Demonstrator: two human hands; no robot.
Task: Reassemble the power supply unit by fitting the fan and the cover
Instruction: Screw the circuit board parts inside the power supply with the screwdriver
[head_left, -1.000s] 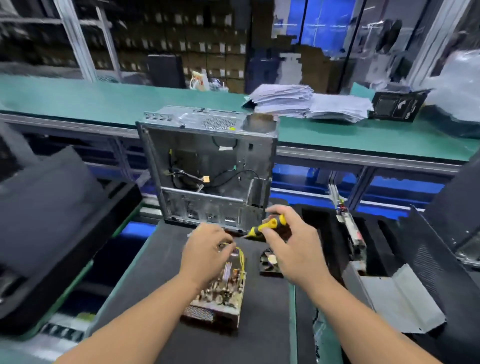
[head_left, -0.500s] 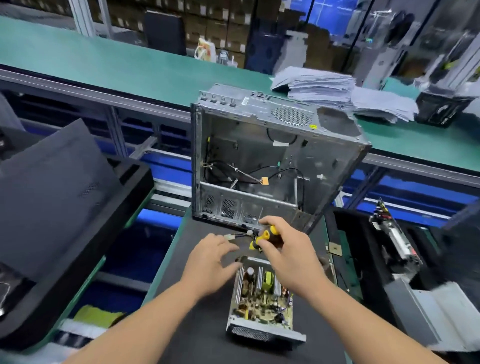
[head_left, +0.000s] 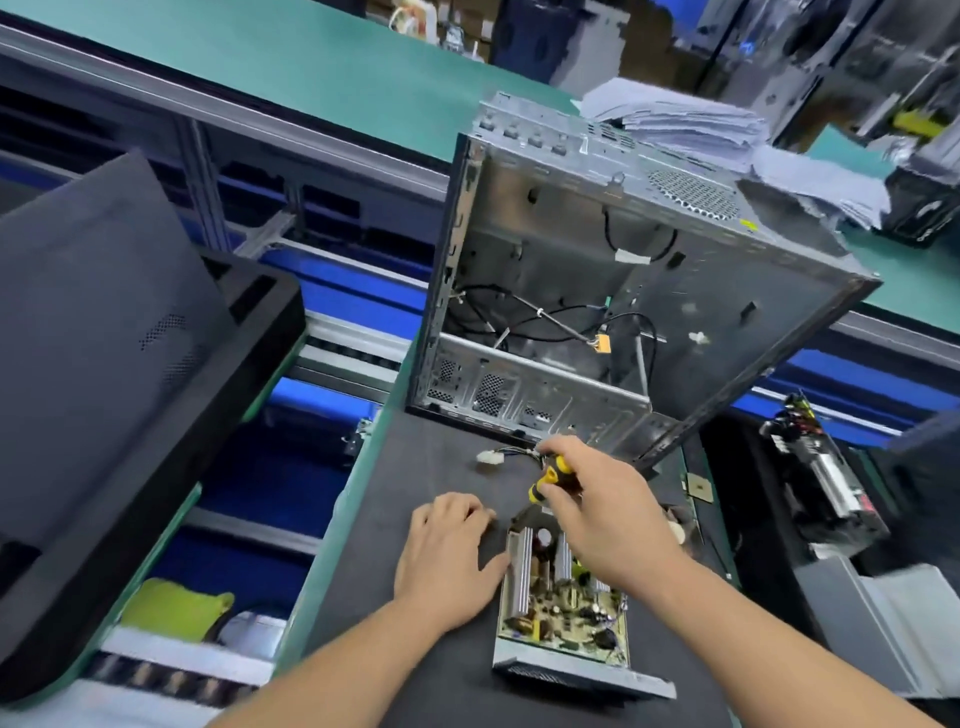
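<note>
I see the power supply (head_left: 563, 613) lying uncovered on the dark tabletop (head_left: 415, 467), circuit board up, just in front of the empty computer case (head_left: 597, 291); my right hand (head_left: 605, 514) grips a yellow-and-black screwdriver (head_left: 550, 475) above its far end; my left hand (head_left: 447, 551) rests loosely curled and empty beside it.
</note>
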